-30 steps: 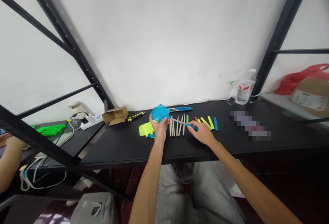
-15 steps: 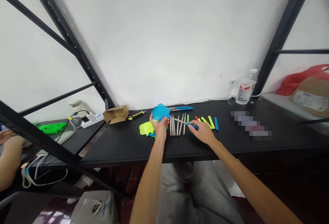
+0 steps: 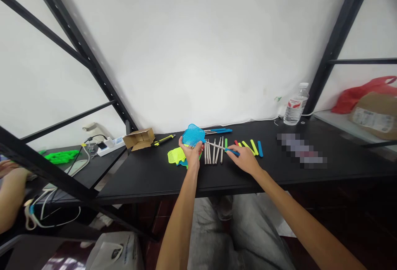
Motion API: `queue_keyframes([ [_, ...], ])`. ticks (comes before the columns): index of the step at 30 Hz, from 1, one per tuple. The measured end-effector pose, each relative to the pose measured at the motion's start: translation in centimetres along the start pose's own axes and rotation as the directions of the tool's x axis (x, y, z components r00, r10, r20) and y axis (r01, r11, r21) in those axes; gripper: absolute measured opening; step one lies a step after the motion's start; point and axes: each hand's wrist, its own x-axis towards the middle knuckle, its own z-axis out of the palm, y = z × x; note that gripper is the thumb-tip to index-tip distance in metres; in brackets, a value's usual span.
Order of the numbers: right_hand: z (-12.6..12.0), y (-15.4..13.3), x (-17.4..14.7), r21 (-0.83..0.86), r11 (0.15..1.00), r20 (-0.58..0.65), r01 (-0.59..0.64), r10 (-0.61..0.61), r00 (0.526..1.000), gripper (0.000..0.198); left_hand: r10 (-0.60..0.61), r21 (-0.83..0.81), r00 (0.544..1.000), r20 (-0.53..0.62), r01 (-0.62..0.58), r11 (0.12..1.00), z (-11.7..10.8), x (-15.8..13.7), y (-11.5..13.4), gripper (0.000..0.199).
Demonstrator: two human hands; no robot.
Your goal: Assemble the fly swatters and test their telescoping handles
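Observation:
My left hand (image 3: 192, 154) is closed on the blue mesh head of a fly swatter (image 3: 194, 135). A thin metal rod runs from that head to a blue handle, which my right hand (image 3: 243, 158) grips. Beneath my left hand lie loose yellow-green swatter heads (image 3: 175, 156), with blue and red ones partly hidden under them. Several metal rods (image 3: 214, 152) lie side by side between my hands. Just beyond my right hand are loose handles in yellow (image 3: 254, 147), blue (image 3: 260, 149), green and red.
Swatters with blue handles (image 3: 221, 131) lie along the wall. An open cardboard box (image 3: 139, 139) and a yellow-black utility knife (image 3: 164, 139) are at left. A water bottle (image 3: 296, 105) stands back right. Black shelf posts flank the table; another person's arm (image 3: 12, 197) shows at far left.
The view has shifted slightly. Both hands keep their hold on the blue fly swatter, whose mesh head is tilted a little differently.

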Motion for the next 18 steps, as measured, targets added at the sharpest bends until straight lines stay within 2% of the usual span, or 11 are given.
queue_keyframes([
  [7,-0.06,0.04,0.06,0.009,1.0,-0.019,-0.022,0.022,1.0,0.031,0.009,0.02,0.999,0.04,-0.01,1.0,-0.2,0.18,-0.36,0.093],
  [11,-0.12,0.21,0.12,0.026,0.999,-0.014,-0.029,0.029,0.999,0.033,0.023,0.024,0.998,0.053,-0.024,0.999,-0.24,0.24,-0.53,0.099],
  [15,-0.46,-0.01,0.12,0.053,0.999,0.06,-0.014,0.011,0.998,0.04,0.037,0.027,0.995,0.088,-0.04,0.999,-0.24,0.2,-0.73,0.105],
  [18,-0.7,-0.27,0.07,0.034,0.999,0.1,-0.007,0.003,0.995,0.045,0.04,0.038,0.992,0.12,-0.045,0.998,-0.32,0.21,-0.95,0.101],
])
